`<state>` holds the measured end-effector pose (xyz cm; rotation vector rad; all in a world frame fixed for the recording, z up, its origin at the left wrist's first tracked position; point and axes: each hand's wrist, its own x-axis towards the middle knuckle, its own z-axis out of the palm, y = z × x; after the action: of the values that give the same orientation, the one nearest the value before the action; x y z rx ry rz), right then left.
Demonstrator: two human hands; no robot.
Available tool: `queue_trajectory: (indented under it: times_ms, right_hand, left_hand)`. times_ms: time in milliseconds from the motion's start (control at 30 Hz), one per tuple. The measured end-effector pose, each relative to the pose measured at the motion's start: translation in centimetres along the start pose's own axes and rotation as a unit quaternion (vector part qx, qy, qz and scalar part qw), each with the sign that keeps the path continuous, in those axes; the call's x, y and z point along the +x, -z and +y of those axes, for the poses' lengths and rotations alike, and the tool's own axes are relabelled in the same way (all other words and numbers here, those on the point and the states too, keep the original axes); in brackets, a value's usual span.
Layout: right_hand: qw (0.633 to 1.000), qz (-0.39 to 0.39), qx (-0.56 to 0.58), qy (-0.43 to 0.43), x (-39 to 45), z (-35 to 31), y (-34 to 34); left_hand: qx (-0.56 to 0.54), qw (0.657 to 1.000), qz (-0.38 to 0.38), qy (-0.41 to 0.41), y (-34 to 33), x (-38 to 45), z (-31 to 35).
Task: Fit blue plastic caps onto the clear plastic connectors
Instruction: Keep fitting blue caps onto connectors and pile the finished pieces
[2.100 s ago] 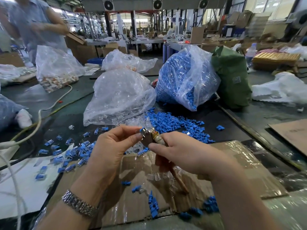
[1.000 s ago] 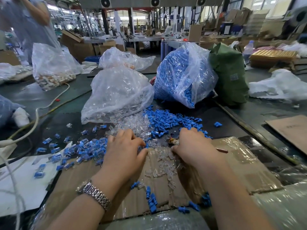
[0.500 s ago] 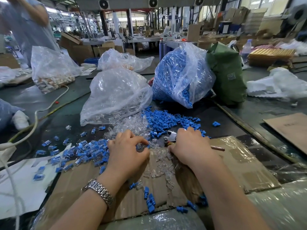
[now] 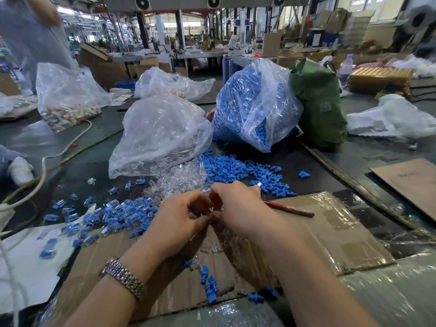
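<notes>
On the left of the dark table (image 4: 70,166), a scatter of finished pieces, clear plastic connectors already wearing blue caps (image 4: 113,215), spreads across the edge of the taped brown cardboard sheet (image 4: 330,232). Behind it slumps a crumpled clear plastic bag of connectors (image 4: 160,135), with a loose spill of bare clear plastic connectors (image 4: 179,178) at its mouth.

At centre, the left hand (image 4: 174,225), a metal-link watch (image 4: 122,278) on its wrist, meets the right hand (image 4: 238,208) fingertip to fingertip above the cardboard. Both have fingers curled in a pinch, apparently on a small clear connector between them, though the piece itself is too hidden to identify surely. The right hand also seems to hold a red-brown stick-like tool (image 4: 290,210) that juts out to the right.

To do this step well, I would judge the connector should be held steady in one hand with its open end facing the other, the cap squared to it and pressed straight home rather than at an angle, so that it seats fully.

To the right lies the pile of loose blue plastic caps (image 4: 238,168), small and blocky, spilled from the large clear bag full of blue caps (image 4: 250,107). A dark green sack (image 4: 318,102) stands just beside that bag.
</notes>
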<state>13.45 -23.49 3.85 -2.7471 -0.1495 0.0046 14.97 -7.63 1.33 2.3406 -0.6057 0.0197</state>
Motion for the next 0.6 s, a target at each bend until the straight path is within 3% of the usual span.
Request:
queue_trajectory:
  times_ms: [133, 233, 367, 433, 600]
  right_hand:
    - [0.999, -0.021, -0.029, -0.012, 0.0, -0.3, -0.1]
    - [0.997, -0.039, -0.059, -0.008, 0.0, -0.6, -0.3]
    - [0.998, -0.026, -0.065, 0.002, -0.3, -0.4, -0.3]
    - [0.999, -0.015, -0.043, 0.001, -0.4, -0.2, 0.0]
    - [0.998, 0.026, 0.049, -0.020, -0.5, 0.3, 0.8]
  left_hand:
    - [0.006, 1.000, -0.022, -0.003, 0.8, -0.4, -0.2]
    - [0.091, 0.995, -0.034, 0.030, 1.6, -0.9, -0.9]
    - [0.212, 0.974, 0.066, 0.051, 2.0, -1.0, -1.8]
    - [0.249, 0.963, 0.088, 0.049, 2.0, -0.6, -1.7]
    - [0.307, 0.949, 0.048, 0.049, 1.1, 0.1, -1.7]
